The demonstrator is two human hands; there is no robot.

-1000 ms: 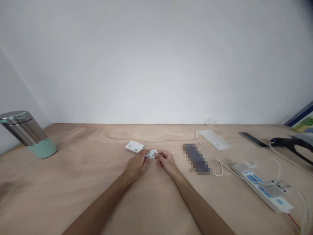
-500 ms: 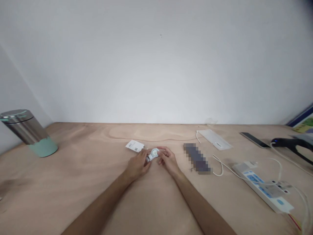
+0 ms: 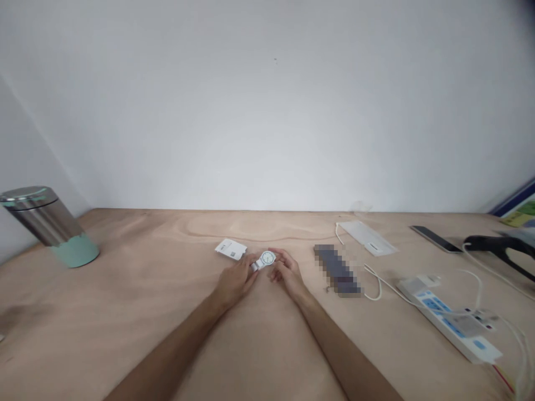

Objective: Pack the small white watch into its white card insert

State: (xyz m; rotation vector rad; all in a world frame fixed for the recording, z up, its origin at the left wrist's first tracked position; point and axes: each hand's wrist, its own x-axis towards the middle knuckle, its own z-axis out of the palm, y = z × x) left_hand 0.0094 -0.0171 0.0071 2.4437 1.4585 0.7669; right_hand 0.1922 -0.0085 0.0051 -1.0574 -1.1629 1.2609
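Observation:
A white watch (image 3: 267,258) with a round dial is held between my two hands over the middle of the wooden table. My left hand (image 3: 237,280) is closed on its strap at the lower left of the dial. My right hand (image 3: 288,273) has its fingers curled at the right side of the dial, touching the watch's edge; its thumb is slightly blurred. Just behind my left hand lies a small white card or packet (image 3: 231,249) with a printed code.
A steel and mint tumbler (image 3: 75,248) stands at the left. To the right are a pixelated dark object (image 3: 337,270), a white translucent sleeve (image 3: 368,238), a dark phone (image 3: 436,239), a black handled object (image 3: 501,245) and a power strip (image 3: 451,323) with white cables on the wooden table (image 3: 137,312).
The watch has shifted slightly up and to the right, its dial now more uncovered. My right thumb has drawn back from the dial face toward its lower right.

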